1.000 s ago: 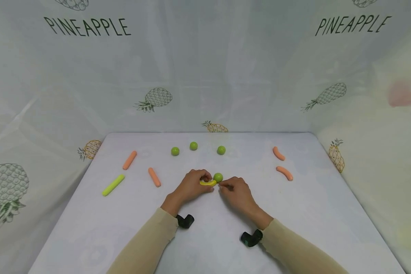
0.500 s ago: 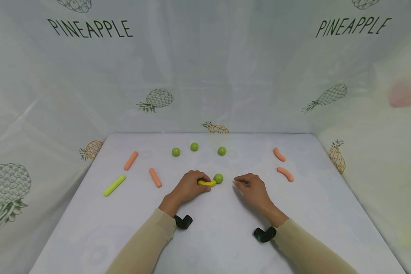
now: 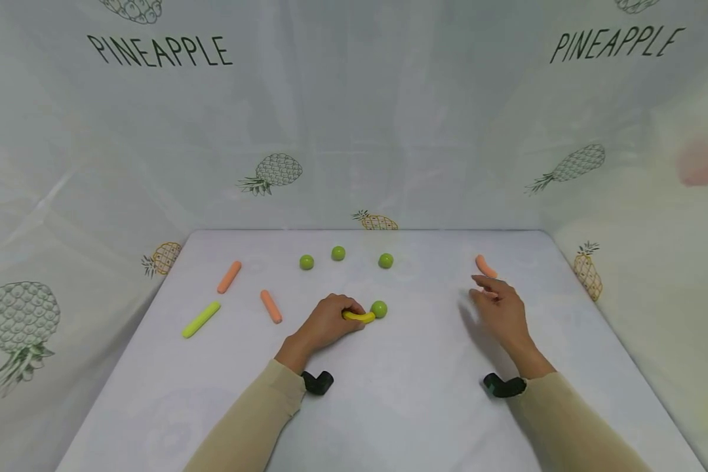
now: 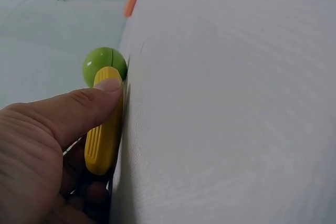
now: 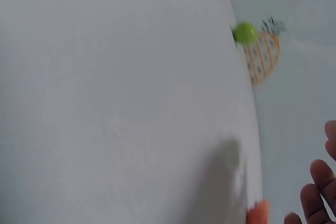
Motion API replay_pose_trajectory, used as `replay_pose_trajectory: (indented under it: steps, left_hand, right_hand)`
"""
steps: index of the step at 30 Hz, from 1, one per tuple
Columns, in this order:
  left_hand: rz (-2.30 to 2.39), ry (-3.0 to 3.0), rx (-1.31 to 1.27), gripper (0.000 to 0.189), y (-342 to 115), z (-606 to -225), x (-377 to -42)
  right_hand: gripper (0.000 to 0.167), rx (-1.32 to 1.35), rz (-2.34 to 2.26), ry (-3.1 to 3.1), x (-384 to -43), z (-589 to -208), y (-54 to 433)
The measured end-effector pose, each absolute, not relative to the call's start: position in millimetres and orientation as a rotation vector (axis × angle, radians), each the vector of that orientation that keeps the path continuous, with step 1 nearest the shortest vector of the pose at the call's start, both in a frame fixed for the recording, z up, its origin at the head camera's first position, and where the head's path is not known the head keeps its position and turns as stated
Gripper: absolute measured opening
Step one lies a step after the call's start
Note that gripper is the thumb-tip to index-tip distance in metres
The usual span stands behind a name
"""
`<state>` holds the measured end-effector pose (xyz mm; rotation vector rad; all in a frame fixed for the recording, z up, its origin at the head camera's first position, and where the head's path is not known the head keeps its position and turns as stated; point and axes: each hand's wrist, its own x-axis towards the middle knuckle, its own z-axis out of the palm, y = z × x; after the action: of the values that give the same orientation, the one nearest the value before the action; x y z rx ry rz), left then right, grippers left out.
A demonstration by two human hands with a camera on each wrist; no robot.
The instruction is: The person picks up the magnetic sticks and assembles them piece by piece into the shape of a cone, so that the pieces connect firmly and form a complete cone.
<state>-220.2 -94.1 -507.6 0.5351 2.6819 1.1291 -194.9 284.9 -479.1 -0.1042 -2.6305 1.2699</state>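
My left hand (image 3: 326, 320) pinches a small yellow toy banana (image 3: 361, 317) at the middle of the table. In the left wrist view the thumb presses along the ridged banana (image 4: 101, 150). Its far end meets a shiny green ball (image 4: 100, 59), which looks like a toy apple or lime. Over the right part of the table hovers my right hand (image 3: 501, 314), fingers loosely bent and holding nothing. One curved orange sausage-like piece (image 3: 486, 266) lies just beyond it; a second is mostly hidden behind the fingers. The right wrist view shows an orange piece (image 5: 258, 213) near the fingertips.
Several more green balls (image 3: 338, 253) lie near the white table's (image 3: 389, 393) back edge. To the left are two straight orange sticks (image 3: 229, 276) and a yellow-green stick (image 3: 201, 319). A pineapple-print curtain (image 3: 354, 131) surrounds the table.
My right hand has left the banana and green ball, moving right toward the curved orange pieces. My left hand has stayed with the banana.
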Motion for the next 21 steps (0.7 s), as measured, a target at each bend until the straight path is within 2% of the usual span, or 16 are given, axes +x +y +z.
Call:
replay_pose_trajectory:
  steps: [5, 9, 11, 18, 21]
  left_hand:
    - [1.122, 2.679, 0.535, 0.016, -95, -509, -222]
    - [1.117, 2.675, 0.531, 0.016, -95, -508, -222]
    - [1.117, 2.671, 0.534, 0.016, -95, -508, -222]
    - [1.116, 2.658, 0.526, 0.016, -95, -506, -223]
    - [1.117, 2.657, 0.524, 0.016, -95, -504, -222]
  right_hand:
    - [0.057, -0.212, 1.282, -2.685, -195, -476, 316]
    - [0.078, -0.304, 1.312, -2.785, -194, -481, 330]
    - [0.081, -0.354, 1.316, -2.811, -194, -484, 332]
    - [0.06, -0.255, 1.188, -2.863, -193, -487, 319]
    - [0.063, -0.152, 1.168, -2.898, -193, -483, 313]
